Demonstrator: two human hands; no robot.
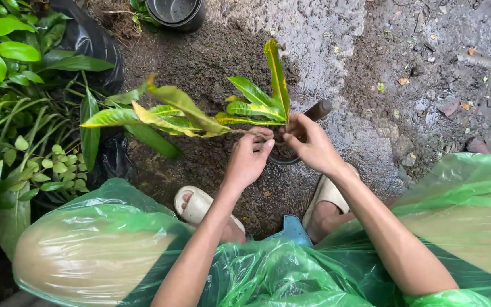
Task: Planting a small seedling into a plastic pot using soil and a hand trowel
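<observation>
Head view: at the centre of the frame, the left hand (pixel 249 157) pinches the thin stem of a yellow-green leafy plant (pixel 188 116), whose leaves lean toward the left. Just beside it, the right hand (pixel 310 143) has its fingers curled over the small dark pot (pixel 284 156) on the soil-covered ground (pixel 211 62). A trowel handle (pixel 318 110) pokes out behind the right hand.

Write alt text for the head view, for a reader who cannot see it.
Both hands, left hand and right hand, hold a yellow-green leafy plant over a small dark pot on wet soil. Green plastic raincoat covers the knees.
</observation>
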